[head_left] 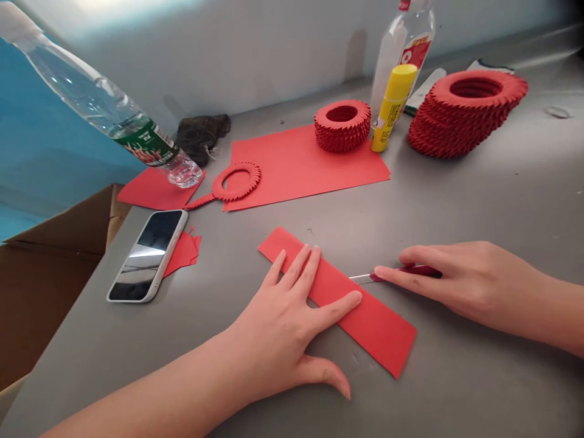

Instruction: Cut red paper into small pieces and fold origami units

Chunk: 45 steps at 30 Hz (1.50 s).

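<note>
A folded strip of red paper (378,328) lies slantwise on the grey table. Spread fingers of my left hand (292,328) press flat on it, thumb out to the side on the tabletop. My right hand (474,286) is closed around the dark red handle of a utility knife (360,279). Its bare blade points left and its tip meets the strip's upper long edge; whether the blade is inside the fold I cannot tell.
Red paper sheets (292,176) lie behind, bearing a folded-paper ring (237,182) and a small ring stack (342,137). Around them stand a glue stick (395,109), clear bottle (424,24), taller ring stack (465,121) and water bottle (100,103). A phone (148,255) lies left, above a cardboard box (59,267).
</note>
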Motion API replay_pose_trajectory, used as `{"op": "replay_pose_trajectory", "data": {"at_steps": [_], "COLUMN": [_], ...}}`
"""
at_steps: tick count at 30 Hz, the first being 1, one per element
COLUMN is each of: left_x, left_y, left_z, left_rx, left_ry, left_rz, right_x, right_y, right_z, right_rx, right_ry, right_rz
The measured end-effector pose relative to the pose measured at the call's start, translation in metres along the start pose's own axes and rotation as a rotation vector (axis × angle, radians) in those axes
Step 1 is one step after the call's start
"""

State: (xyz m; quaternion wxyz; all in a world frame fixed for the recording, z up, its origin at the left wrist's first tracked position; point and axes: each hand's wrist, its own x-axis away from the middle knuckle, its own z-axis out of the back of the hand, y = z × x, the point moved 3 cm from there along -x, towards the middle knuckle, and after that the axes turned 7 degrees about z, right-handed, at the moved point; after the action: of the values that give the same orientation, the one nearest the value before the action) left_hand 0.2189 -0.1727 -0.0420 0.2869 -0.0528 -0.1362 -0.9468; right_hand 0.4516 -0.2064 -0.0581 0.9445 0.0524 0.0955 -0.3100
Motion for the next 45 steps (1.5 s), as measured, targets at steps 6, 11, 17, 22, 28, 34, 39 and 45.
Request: {"op": "replay_pose_trajectory", "data": {"at_steps": [6, 11, 17, 22, 28, 34, 39, 45], "left_x": [0.0, 0.001, 0.002, 0.002, 0.004, 0.004, 0.003, 0.004], "left_y": [0.0, -0.001, 0.0, -0.005, -0.024, -0.031, -0.033, -0.035], "left_z": [-0.003, -0.004, -0.007, 0.001, 0.011, 0.005, 0.004, 0.003], "left_rx": [0.016, 0.026, 0.035, 0.091, 0.047, 0.039, 0.065, 0.083], "left_ry": [-0.002, 0.026, 0.025, -0.011, -0.053, -0.018, -0.015, 0.012], "left_rz": [0.003, 0.014, 0.039, 0.054, 0.039, 0.021, 0.013, 0.0], "right_x": [-0.005, -0.018, -0.033, -0.036, -0.035, -0.033, -0.037, -0.051], "right_y": [0.003, 0.01, 0.018, 0.021, 0.021, 0.019, 0.021, 0.027], "right_z": [-0.001, -0.003, -0.006, -0.009, -0.009, -0.01, -0.012, -0.015], "right_rx": [0.005, 0.019, 0.008, 0.002, -0.003, -0.023, -0.042, -0.028], "right_ry": [-0.01, 0.01, 0.048, 0.032, 0.004, -0.009, -0.018, -0.012], "right_rz": [0.021, 0.059, 0.087, 0.096, 0.1, 0.065, 0.05, 0.072]}}
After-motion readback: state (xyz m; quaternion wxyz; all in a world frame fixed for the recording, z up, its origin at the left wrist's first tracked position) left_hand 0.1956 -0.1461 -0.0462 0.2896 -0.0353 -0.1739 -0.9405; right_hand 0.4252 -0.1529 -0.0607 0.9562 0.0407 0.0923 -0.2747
